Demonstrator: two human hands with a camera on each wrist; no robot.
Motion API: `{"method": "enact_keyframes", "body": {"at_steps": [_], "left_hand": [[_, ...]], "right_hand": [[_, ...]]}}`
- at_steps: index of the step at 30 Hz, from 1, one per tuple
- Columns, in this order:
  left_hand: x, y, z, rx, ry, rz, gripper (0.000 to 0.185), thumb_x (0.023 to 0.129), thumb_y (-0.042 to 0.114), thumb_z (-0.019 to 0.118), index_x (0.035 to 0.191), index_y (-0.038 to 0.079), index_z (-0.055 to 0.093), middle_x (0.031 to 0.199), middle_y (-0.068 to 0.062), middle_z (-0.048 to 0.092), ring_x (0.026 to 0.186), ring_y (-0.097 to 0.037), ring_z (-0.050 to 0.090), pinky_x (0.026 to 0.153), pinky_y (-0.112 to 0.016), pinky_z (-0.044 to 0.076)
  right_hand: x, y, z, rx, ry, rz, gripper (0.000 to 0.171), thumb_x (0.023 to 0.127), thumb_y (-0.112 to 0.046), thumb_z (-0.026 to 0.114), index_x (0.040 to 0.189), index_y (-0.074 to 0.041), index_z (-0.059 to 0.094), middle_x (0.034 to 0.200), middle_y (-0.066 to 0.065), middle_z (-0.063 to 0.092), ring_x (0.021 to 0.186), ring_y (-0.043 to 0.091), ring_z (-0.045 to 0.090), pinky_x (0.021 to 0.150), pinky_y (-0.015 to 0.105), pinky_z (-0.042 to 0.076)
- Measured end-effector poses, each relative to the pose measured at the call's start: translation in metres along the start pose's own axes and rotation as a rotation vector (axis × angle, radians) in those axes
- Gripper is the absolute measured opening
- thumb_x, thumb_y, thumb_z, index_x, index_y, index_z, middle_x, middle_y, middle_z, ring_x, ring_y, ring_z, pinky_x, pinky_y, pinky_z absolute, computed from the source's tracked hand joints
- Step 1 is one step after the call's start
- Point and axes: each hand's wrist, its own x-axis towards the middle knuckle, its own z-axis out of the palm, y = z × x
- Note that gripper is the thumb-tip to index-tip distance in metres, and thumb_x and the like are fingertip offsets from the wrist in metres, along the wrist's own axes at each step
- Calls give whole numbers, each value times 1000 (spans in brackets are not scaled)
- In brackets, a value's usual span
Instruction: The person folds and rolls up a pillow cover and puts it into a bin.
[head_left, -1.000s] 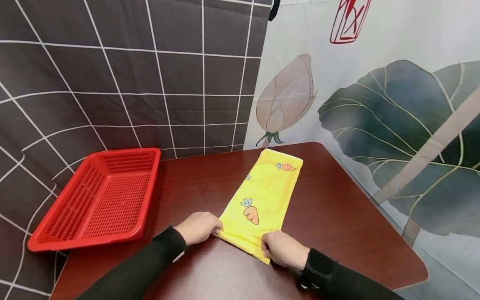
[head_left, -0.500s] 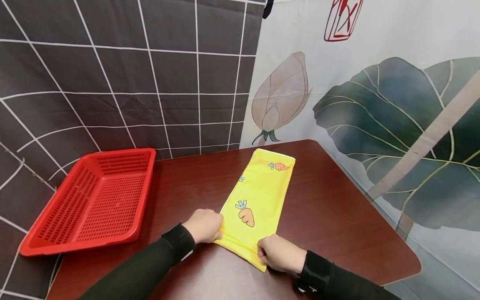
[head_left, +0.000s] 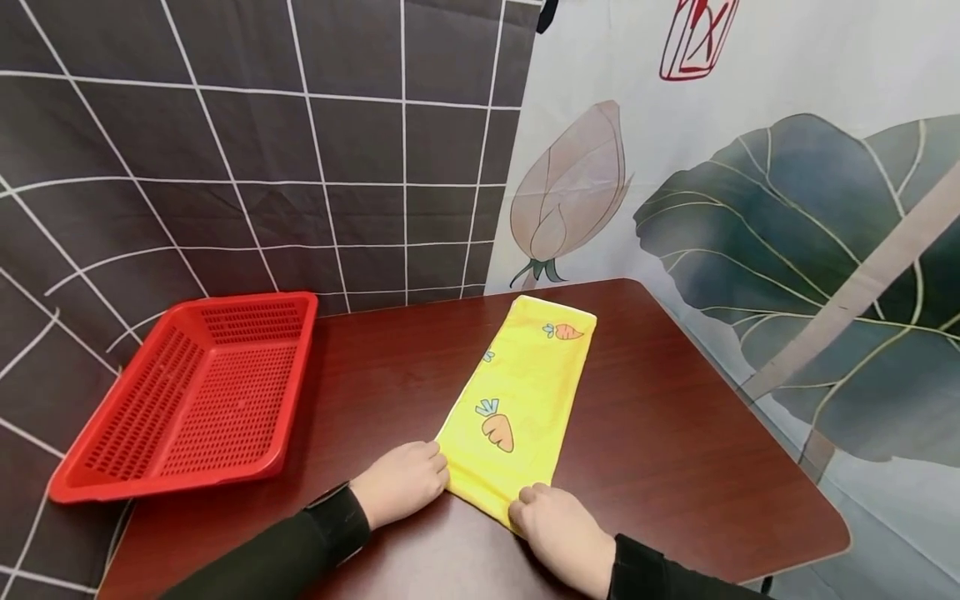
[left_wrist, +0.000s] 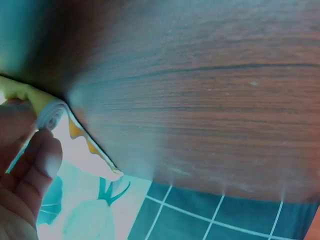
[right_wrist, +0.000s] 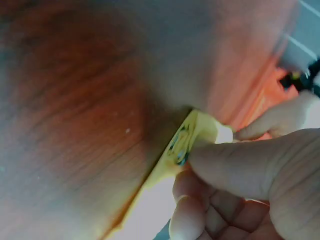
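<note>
From above, the yellow cloth (head_left: 517, 408) lies on the table (head_left: 660, 442). Up close, the left hand (left_wrist: 22, 165) and right hand (right_wrist: 240, 185) each pinch its rolled near end.

this looks like a staged recording corner set up indoors rather than a lived-in room, and the backdrops show it. behind the dark reddish wood-grain desk (head_left: 660, 433) hangs a dark grey cloth (head_left: 300, 150) printed with a white grid, sagging so that its lines bend. right of that cloth, and running along the desk's right side, hangs a pale printed sheet (head_left: 750, 167) with a flower bud, large green leaves and a red seal mark. the two hangings meet behind the desk's far edge. on the desk's left end sits a red perforated plastic basket (head_left: 187, 400), jutting over the edge. no furniture or walls show beyond the hangings.
</note>
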Motion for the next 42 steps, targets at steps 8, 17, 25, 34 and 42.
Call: {"method": "enact_keyframes", "body": {"at_steps": [8, 17, 25, 34, 42], "left_hand": [[-12, -6, 1, -463, -58, -161, 12, 96, 12, 74, 105, 20, 77, 93, 9, 68, 91, -8, 58, 83, -18, 51], [-7, -19, 10, -929, -161, -375, 22, 90, 3, 76, 91, 26, 74, 80, 13, 53, 76, 1, 46, 72, -16, 43], [-6, -19, 16, -685, -50, -276, 19, 93, 7, 76, 102, 23, 81, 88, 12, 71, 79, -5, 51, 71, -14, 44], [-4, -16, 18, -605, -43, -329, 5, 94, 21, 81, 93, 25, 79, 85, 13, 71, 74, -6, 46, 65, -17, 40], [14, -22, 15, -689, -186, -420, 15, 97, 27, 77, 82, 27, 75, 73, 14, 61, 70, -7, 46, 65, -24, 43]], "right_hand": [[-3, -11, 3, -235, 83, -63, 23, 86, -22, 81, 72, -14, 64, 65, -2, 50, 60, 15, 44, 57, 26, 40], [3, -15, 0, -218, -45, 10, 20, 87, -9, 75, 70, -14, 67, 63, 0, 54, 58, 16, 51, 53, 28, 45], [3, -16, 3, -244, -7, 4, 24, 83, -11, 77, 64, -16, 64, 60, -1, 53, 55, 15, 48, 49, 28, 40], [-4, -15, 6, -152, 12, 31, 23, 89, -14, 77, 71, -12, 64, 65, 0, 52, 60, 16, 48, 54, 27, 43], [-6, -16, 6, -212, 28, 42, 21, 87, -7, 73, 71, -12, 61, 65, 0, 52, 61, 16, 49, 54, 27, 44]]}}
